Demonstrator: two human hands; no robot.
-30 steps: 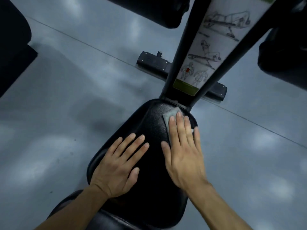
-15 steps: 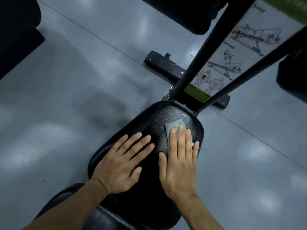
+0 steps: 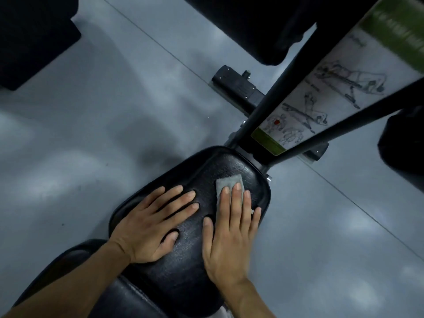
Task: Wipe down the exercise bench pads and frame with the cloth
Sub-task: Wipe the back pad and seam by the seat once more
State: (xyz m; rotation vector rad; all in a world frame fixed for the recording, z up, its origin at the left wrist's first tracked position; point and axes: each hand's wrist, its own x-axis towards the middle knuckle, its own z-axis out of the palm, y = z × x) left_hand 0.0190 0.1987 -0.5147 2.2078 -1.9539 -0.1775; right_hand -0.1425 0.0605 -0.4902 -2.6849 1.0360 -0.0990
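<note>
Since a second ago, the right hand [image 3: 229, 235] has drawn back from the pad's far tip, bringing the grey cloth [image 3: 226, 183] with it, so more of the cloth now shows beyond the fingertips. Its fingers lie straight and flat, pressing the cloth onto the black seat pad [image 3: 183, 267]. Just beside it, the left hand [image 3: 149, 226] rests palm-down on the pad, fingers spread and straight, holding nothing. Nearer the camera, a second black pad [image 3: 128, 299] runs under both forearms. Beyond the seat, the black frame post [image 3: 275, 97] rises toward the camera, carrying a white instruction label [image 3: 321, 95] with exercise drawings; it hides part of the black floor foot [image 3: 236, 84]. Dark padded shapes [image 3: 252, 26] crowd the top and sides over the grey floor [image 3: 91, 111].
</note>
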